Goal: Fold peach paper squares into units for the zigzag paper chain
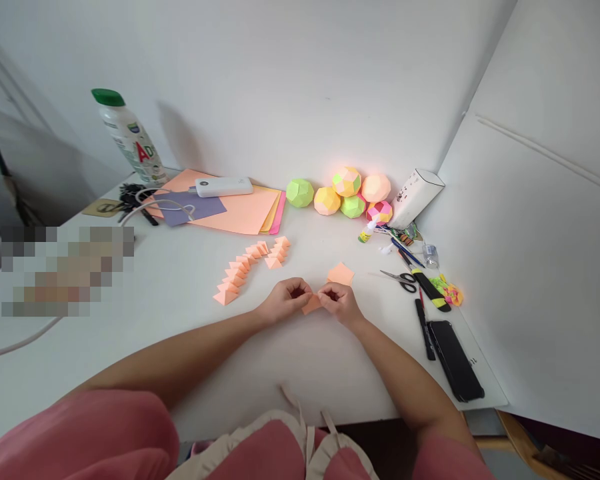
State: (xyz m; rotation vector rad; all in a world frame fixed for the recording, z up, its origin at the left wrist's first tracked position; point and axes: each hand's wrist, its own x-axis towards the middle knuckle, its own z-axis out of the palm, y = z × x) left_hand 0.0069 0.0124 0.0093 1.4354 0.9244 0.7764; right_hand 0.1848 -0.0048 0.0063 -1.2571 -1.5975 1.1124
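Between my two hands, low over the white table, is a small piece of peach paper (311, 305). My left hand (286, 302) pinches its left side with thumb and forefinger. On its right side the fingers of my right hand (341, 303) are closed too, and the fingertips of both hands almost meet. Flat peach paper pieces (341, 274) lie just beyond my right hand. Left of my hands runs a curved row of folded peach paper units (236, 273), with a shorter row (279, 252) beside its far end.
Several paper balls (327, 201) sit against the back wall. Scissors (400, 279), a box cutter (431, 290), a glue bottle (367, 231) and a black phone (456, 360) lie to the right. Paper sheets (250, 213), a power bank (225, 187) and a tall bottle (130, 137) are back left.
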